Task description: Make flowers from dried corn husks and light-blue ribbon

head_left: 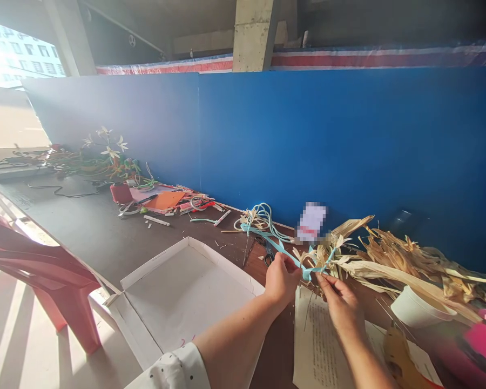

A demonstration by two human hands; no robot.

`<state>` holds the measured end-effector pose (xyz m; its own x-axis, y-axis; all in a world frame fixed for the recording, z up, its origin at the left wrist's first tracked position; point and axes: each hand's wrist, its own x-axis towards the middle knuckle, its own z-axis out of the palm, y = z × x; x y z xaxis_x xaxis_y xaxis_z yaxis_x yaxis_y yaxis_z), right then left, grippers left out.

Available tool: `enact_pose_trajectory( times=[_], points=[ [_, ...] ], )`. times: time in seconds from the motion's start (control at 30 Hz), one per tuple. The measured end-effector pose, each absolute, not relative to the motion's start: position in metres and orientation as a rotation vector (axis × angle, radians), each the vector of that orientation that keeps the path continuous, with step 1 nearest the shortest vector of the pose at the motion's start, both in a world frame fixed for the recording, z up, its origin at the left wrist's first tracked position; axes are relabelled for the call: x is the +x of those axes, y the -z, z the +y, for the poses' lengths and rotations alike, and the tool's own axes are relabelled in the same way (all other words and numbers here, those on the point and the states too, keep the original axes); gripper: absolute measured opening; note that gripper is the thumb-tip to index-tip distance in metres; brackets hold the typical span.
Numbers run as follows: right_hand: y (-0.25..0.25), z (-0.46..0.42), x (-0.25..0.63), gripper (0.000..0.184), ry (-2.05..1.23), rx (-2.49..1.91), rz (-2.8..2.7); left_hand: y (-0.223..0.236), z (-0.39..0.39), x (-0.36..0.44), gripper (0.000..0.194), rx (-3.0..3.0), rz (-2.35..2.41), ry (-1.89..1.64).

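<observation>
1. Blue panels [308, 135] stand behind a long dark counter [81, 216], with concrete pillars and a striped sheet [372, 58] beyond them.
2. Near the middle right of the counter, a light-blue ribbon [306, 272] runs between the two hands, beside pale husk flowers [316, 256].
3. The left hand [282, 278] has a narrow grip, thumb and fingers pinched on the ribbon.
4. The right hand [342, 300] also has a narrow grip, its fingertips closed at the ribbon just below the flowers; whether they pinch a stem too, I cannot tell.
5. Black-handled scissors [269, 258] lie just beside the left hand, near coiled pale-green cord [273, 224].
6. Dry husks [413, 256] spread to the right, above a white tub [421, 307]. A printed sheet [318, 337] lies partly under the right forearm, and a yellow tool [400, 356] rests on paper.
7. Left of the hands is an open shallow white box [186, 294]; farther along lie an orange sheet [168, 200], small scraps and white flowers [110, 152]. A red plastic chair [71, 292] stands at the counter's near side.
</observation>
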<state>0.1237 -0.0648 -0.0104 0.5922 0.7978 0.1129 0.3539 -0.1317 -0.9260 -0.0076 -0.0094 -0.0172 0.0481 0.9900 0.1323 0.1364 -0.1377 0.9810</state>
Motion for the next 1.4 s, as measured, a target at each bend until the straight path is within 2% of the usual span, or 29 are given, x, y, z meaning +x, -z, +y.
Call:
enact_pose_trajectory(
  times=[0.2,0.43,0.67,1.0,1.4],
  points=[
    [0.012,-0.064,0.118,0.052,-0.574,-1.632,-0.911,0.027,-0.005,0.003,0.028,1.089,0.833,-1.222],
    [0.008,-0.065,0.114,0.048,-0.666,-1.590,-0.912,0.019,-0.009,0.000,0.019,1.014,0.738,-1.182],
    [0.005,-0.066,0.112,0.047,-0.674,-1.581,-0.954,0.015,-0.012,0.000,0.036,0.922,0.635,-1.115],
    [0.008,-0.066,0.114,0.058,-0.689,-1.621,-1.004,0.007,-0.016,-0.002,0.053,0.875,0.593,-1.085],
    [0.015,-0.063,0.119,0.047,-0.541,-1.609,-0.995,0.023,-0.007,0.004,0.041,0.981,0.595,-1.216]
  ],
)
